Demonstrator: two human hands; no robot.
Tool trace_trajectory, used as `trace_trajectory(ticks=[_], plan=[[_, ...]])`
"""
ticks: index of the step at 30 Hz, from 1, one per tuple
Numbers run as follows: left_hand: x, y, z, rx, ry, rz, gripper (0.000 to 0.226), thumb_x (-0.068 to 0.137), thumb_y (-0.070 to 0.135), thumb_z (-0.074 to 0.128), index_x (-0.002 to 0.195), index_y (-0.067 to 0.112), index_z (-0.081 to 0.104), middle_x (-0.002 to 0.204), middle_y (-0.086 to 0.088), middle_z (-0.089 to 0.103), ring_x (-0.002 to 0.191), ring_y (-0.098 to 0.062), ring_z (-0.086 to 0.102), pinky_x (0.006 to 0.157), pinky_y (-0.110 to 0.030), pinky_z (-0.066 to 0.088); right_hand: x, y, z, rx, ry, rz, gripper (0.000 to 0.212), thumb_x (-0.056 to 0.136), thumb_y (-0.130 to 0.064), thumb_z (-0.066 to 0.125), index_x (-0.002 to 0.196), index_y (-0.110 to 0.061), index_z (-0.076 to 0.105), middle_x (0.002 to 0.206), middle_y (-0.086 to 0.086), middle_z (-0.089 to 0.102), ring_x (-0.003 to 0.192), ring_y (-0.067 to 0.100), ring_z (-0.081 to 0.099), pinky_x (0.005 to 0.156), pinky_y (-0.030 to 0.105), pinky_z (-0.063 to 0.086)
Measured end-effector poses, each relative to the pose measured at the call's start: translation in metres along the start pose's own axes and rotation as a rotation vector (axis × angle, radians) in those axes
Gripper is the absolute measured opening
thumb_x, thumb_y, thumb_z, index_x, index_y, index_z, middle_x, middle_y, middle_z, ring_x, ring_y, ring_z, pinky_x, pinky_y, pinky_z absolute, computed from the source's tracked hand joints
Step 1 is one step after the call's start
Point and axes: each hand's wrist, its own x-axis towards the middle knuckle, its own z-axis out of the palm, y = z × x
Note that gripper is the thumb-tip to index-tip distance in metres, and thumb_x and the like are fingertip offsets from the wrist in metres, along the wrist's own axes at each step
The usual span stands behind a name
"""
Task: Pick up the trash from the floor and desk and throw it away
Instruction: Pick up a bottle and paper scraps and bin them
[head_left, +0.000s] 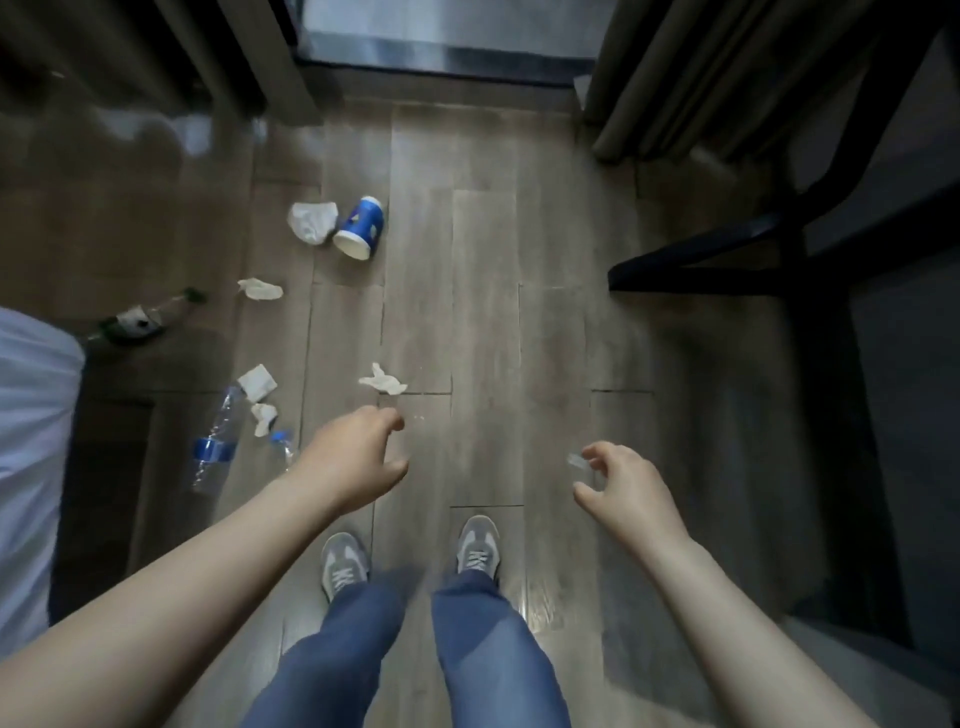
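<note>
The left hand is hovering, fingers loosely curled around nothing, just short of a crumpled white tissue on the wood-plank floor. The right hand is curling its fingers near a small clear blur; whether they are pinching it, I cannot tell. A blue paper cup is lying sideways beyond.

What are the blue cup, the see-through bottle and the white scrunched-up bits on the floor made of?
The blue cup with a white rim looks like paper: matte, with printed sides. The clear bottle with a blue label seems to be thin plastic, see-through and shiny. The white crumpled scrap is probably tissue paper, as it looks soft and wrinkled.
</note>
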Motion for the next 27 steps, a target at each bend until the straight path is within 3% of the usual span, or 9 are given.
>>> trace_trajectory(ticks=[11, 14, 23, 27], plan=[[0.194, -0.061, 0.211, 0.111, -0.092, 0.242, 0.038, 0.086, 0.033, 0.057, 0.121, 0.018, 0.054, 0.121, -0.004, 0.059, 0.110, -0.023, 0.057, 0.089, -0.034, 0.046, 0.167, 0.129, 0.219, 0.163, 0.086, 0.210, 0.040, 0.078, -0.014, 0.071, 0.118, -0.008, 0.064, 0.111, 0.010, 0.065, 0.101, 0.022, 0.062, 0.083, 0.023, 0.043], [0.249, -0.068, 0.251, 0.192, -0.047, 0.362, 0.040, 0.087, 0.036, 0.057, 0.123, 0.019, 0.053, 0.121, -0.001, 0.061, 0.109, -0.020, 0.058, 0.089, -0.031, 0.046, 0.210, 0.171, 0.258, 0.178, 0.157, 0.258, 0.042, 0.079, -0.015, 0.071, 0.119, -0.007, 0.062, 0.112, 0.012, 0.064, 0.102, 0.025, 0.061, 0.087, 0.029, 0.046], [0.330, -0.053, 0.320, 0.304, 0.031, 0.620, 0.045, 0.089, 0.042, 0.053, 0.130, 0.024, 0.048, 0.128, 0.005, 0.056, 0.112, -0.015, 0.057, 0.088, -0.026, 0.046, 0.284, 0.244, 0.311, 0.098, 0.315, 0.343, 0.042, 0.085, -0.019, 0.062, 0.126, -0.008, 0.059, 0.123, 0.016, 0.058, 0.111, 0.032, 0.058, 0.087, 0.033, 0.047], [0.331, -0.053, 0.335, 0.293, 0.051, 0.667, 0.044, 0.089, 0.041, 0.055, 0.129, 0.024, 0.050, 0.126, 0.006, 0.057, 0.109, -0.015, 0.058, 0.088, -0.028, 0.048, 0.295, 0.262, 0.321, -0.034, 0.275, 0.328, 0.038, 0.089, -0.025, 0.059, 0.124, -0.009, 0.058, 0.122, 0.016, 0.056, 0.115, 0.033, 0.054, 0.088, 0.036, 0.047]])
